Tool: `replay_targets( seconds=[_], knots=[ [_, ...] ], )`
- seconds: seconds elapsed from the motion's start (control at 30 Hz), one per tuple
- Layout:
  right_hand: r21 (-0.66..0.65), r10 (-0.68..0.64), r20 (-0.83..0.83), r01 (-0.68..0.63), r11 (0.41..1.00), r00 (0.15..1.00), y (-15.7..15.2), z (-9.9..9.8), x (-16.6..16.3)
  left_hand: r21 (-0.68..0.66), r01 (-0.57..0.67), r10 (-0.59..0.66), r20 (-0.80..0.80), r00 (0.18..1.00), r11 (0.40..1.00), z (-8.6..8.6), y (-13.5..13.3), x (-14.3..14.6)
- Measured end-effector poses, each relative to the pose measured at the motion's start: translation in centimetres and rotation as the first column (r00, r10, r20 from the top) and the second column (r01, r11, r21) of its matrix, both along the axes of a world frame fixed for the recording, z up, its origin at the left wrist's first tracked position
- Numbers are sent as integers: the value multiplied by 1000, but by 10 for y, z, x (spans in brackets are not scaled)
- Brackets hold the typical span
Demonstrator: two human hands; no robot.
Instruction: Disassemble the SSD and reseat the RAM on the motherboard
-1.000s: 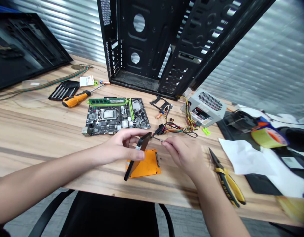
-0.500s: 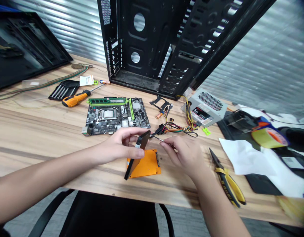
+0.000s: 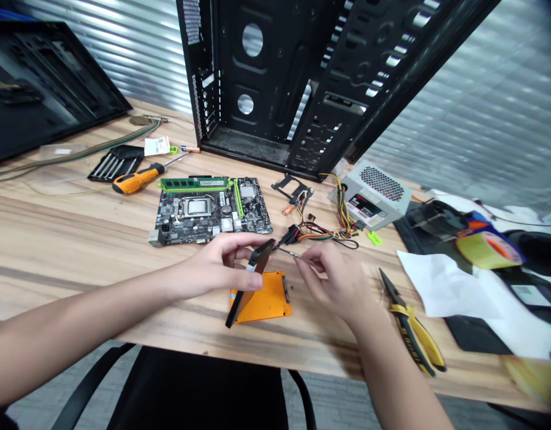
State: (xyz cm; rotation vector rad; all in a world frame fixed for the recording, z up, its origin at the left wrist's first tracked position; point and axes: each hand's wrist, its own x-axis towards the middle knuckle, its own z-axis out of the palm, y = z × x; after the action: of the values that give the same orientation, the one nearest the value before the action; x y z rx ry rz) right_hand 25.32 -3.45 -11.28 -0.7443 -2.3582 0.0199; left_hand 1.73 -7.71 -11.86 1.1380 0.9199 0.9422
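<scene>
Only the head view to go on here, looking down at the wooden table [image 3: 55, 239].

The left hand [image 3: 216, 266] is clamped on a black drive [image 3: 238, 304], thumb on the near face and fingers wrapped over the far one. The drive stands on edge and tilted. Its long axis runs from the low corner near the table's front edge up and away to the right, and the bottom rests on or just beside an orange plate [image 3: 268, 295] lying flat. That puts the drive dead centre between the two hands, with the left one touching it and the right one just beside its top corner.

The right hand [image 3: 338, 278] is pinched narrow around a thin metal tool [image 3: 293, 254], which lies nearly level and points left. Its tip is right at the drive's upper end, but I can't tell if it actually touches. Both forearms come in low from the bottom of the frame, wrists angled toward each other.

Around it are a motherboard [image 3: 212, 209] just behind the hands, a tangle of cables [image 3: 324, 230] behind the right hand, yellow-handled pliers [image 3: 412, 325] off to the right, and an open PC case [image 3: 293, 77] at the back.
</scene>
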Motion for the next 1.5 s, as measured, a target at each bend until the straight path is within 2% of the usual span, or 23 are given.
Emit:
replay_targets(
  seconds=[0.17,0.57,0.8,0.93,1.07,1.23,1.33,1.5],
  knots=[
    [105,-24,39,20,994,999,3,0,-1,4,-31,31,-9,999,1000,5,1,-1],
    [118,18,81,-27,993,997,5,7,-1,11,-51,50,17,999,999,2,0,0],
    [123,29,65,-37,992,997,6,8,-1,10,35,-36,40,999,999,11,0,3],
    [48,11,63,-14,999,998,6,5,-1,30,29,-30,10,1000,999,12,-1,1],
    [-109,24,7,-23,994,1000,4,5,0,57,37,-34,-49,998,998,12,-2,1],
    [-339,31,-81,-57,939,996,1,8,0,196,52,-45,-41,998,979,16,-1,2],
    [-416,10,-115,-58,907,993,0,9,-1,254,35,-27,-32,999,967,17,-1,2],
    [-472,-9,-169,-73,879,986,1,8,-2,197,-2,6,-18,1000,980,11,0,1]
  ],
)
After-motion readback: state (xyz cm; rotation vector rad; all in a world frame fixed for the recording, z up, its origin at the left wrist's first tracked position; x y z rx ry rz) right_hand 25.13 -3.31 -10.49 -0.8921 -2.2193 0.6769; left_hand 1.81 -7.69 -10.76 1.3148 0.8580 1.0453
